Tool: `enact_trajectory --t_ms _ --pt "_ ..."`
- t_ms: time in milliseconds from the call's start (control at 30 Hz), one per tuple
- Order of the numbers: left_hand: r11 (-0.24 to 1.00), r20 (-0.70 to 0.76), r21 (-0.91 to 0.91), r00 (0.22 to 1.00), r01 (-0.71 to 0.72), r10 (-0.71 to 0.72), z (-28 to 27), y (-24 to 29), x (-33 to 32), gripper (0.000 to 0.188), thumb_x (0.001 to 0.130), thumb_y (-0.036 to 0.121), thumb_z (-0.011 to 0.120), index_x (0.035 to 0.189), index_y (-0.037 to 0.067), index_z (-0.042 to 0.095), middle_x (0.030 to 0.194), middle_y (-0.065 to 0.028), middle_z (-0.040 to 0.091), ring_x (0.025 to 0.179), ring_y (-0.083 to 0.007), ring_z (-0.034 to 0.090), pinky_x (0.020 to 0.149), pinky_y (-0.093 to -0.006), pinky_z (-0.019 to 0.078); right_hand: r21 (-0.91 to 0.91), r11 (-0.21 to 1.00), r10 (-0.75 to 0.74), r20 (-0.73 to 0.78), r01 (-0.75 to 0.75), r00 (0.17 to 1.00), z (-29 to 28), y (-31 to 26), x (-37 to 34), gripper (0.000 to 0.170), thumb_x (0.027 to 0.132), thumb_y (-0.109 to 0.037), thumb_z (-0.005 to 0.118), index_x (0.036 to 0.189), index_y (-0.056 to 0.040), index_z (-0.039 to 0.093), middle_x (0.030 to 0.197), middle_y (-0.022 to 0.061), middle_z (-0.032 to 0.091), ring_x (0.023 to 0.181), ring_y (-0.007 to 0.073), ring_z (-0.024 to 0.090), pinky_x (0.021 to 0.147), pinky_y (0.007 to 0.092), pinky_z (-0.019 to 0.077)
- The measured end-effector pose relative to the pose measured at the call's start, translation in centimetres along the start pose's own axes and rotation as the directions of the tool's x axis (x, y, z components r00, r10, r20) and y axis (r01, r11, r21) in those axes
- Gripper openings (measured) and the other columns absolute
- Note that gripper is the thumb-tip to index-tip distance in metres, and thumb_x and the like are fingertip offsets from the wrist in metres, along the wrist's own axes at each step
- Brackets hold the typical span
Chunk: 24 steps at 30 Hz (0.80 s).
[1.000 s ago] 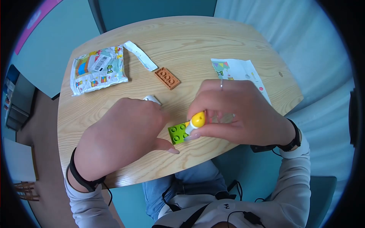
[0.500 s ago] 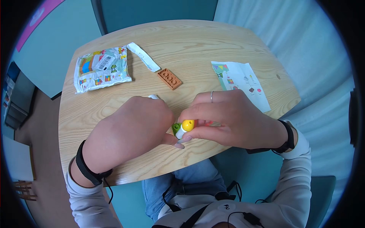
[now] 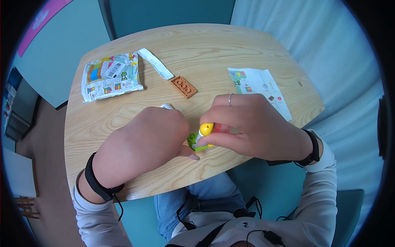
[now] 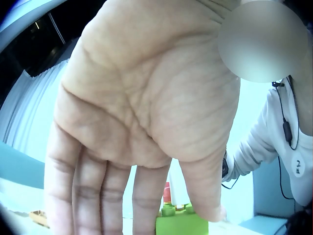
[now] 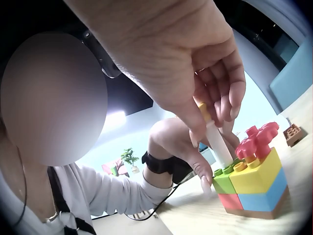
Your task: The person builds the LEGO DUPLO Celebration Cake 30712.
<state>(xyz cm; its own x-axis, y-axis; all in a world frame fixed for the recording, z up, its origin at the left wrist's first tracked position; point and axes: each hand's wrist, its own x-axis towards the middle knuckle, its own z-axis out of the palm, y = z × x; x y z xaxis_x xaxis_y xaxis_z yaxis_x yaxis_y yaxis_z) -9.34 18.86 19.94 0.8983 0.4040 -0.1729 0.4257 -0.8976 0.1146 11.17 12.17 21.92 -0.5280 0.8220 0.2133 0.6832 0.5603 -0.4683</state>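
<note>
My right hand pinches a toy candle, a white cylinder with a yellow tip, between thumb and fingers. In the right wrist view the candle leans, its lower end right at the studs of a green brick. That brick sits in a block stack of yellow, blue and red bricks on a brown base. A red flower piece tops the yellow brick. My left hand grips the stack's left end, thumb on the near side and fingers beyond; the green brick shows between them in the left wrist view.
Beyond my left hand lies a white piece, mostly hidden. Further back are a brown brick with its hollow side up, a torn white strip and a printed packet. A printed sheet lies at the right.
My left hand has moved right, up against the green brick. My right hand moved left with the candle, then slightly back right, and the candle's tip has shifted.
</note>
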Motion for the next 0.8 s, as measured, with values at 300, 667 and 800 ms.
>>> enact_trajectory --t_ms 300,667,800 --pt "0.999 -0.025 -0.045 1.0 0.01 -0.011 0.0 0.1 0.0 0.045 0.081 0.048 0.068 0.088 0.004 0.067 0.083 -0.0113 0.063 0.083 -0.0311 0.063 0.072 -0.0404 0.0495 -0.094 0.995 -0.022 0.026 0.024 0.999 0.1 -0.7 -0.1 0.026 0.086 -0.028 0.067 0.077 -0.0039 0.061 0.07 0.0104 0.055 0.064 0.0293 0.059 0.059 0.0411 0.0472" --pt "0.998 0.009 -0.022 0.998 0.065 -0.065 -0.2 0.4 -0.3 0.026 0.076 0.024 0.075 0.088 0.003 0.065 0.089 -0.0129 0.066 0.087 -0.034 0.063 0.075 -0.0421 0.0498 -0.275 0.945 -0.203 -0.075 0.175 0.976 2.0 -0.7 -0.8 0.025 0.087 -0.027 0.066 0.082 -0.0054 0.057 0.077 0.0076 0.056 0.068 0.0233 0.062 0.056 0.0349 0.0505" --pt "0.998 -0.158 -0.035 0.986 -0.05 0.044 0.2 0.1 -0.3 0.021 0.079 0.017 0.068 0.07 0.0 0.062 0.072 -0.0172 0.061 0.071 -0.0329 0.064 0.061 -0.0391 0.0509 -0.256 0.942 -0.242 -0.074 0.216 0.968 2.5 -0.6 -0.6 0.023 0.087 -0.025 0.066 0.085 -0.0049 0.056 0.081 0.0088 0.056 0.071 0.0239 0.063 0.058 0.0345 0.0511"
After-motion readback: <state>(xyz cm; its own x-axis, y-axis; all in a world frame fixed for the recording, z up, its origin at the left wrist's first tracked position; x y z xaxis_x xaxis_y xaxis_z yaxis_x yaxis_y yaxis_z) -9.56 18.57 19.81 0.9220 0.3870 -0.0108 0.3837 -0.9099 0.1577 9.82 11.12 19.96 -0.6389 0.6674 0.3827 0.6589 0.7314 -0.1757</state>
